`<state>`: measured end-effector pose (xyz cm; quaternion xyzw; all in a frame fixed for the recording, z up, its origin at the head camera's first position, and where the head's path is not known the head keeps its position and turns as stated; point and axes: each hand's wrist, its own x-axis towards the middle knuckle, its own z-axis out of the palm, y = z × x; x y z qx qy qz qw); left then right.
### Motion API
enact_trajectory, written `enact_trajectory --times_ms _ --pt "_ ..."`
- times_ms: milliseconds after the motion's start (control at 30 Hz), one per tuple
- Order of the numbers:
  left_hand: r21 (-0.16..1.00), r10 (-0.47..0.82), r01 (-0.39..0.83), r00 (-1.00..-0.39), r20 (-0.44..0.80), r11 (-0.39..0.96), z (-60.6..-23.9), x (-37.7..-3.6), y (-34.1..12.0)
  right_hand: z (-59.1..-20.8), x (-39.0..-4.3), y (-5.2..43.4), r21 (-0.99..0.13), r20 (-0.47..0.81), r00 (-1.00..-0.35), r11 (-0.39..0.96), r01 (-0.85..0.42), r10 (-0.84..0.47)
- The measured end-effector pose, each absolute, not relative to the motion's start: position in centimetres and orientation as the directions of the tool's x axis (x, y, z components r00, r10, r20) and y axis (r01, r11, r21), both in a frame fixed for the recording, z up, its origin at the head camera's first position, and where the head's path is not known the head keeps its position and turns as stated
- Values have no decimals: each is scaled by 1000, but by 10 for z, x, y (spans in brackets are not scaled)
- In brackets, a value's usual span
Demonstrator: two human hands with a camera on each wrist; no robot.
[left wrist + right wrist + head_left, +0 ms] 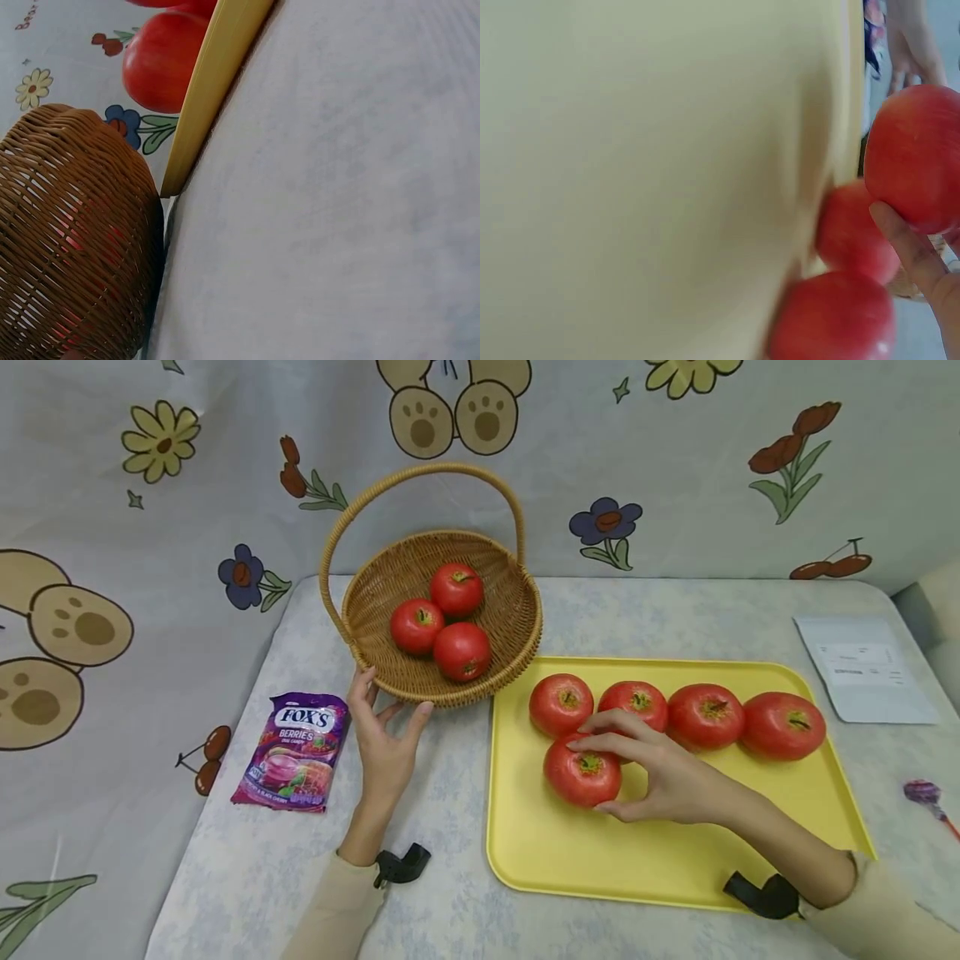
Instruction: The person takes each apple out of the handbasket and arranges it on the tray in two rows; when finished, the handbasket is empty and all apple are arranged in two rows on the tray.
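A: Which item is in hand?

B: The front apple [582, 774], lying on the yellow tray [637, 860] just before a row of four. The right hand [660, 777] curls over it, fingers above and thumb below its near side.

A: How is it likely to handle?

B: Judged firm, smooth and moderately heavy; the glossy skin may slip and could bruise. A hold round its widest part, clear of the stem dimple, looks safest.

A: And the left hand [382, 743]?

B: Fingers spread and relaxed, resting against the wall of the basket [517, 635], holding nothing. Three apples lie inside it.

A: What surrounds these?

B: On the tabletop [442, 827], a sweet bag [294, 752] left of the basket, a paper [862, 668] right of the tray.
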<state>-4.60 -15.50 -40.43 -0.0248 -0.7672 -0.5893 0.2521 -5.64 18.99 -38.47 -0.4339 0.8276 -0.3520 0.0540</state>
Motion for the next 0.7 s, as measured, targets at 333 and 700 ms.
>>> enact_trajectory --times_ms 333,700 --pt "893 -269 334 -869 416 302 -420 -50 -160 -404 -48 182 -678 185 -617 355 -643 -765" --pt "884 -261 336 -867 425 324 -435 -55 -167 -406 -47 179 -650 186 -593 355 -672 -783"
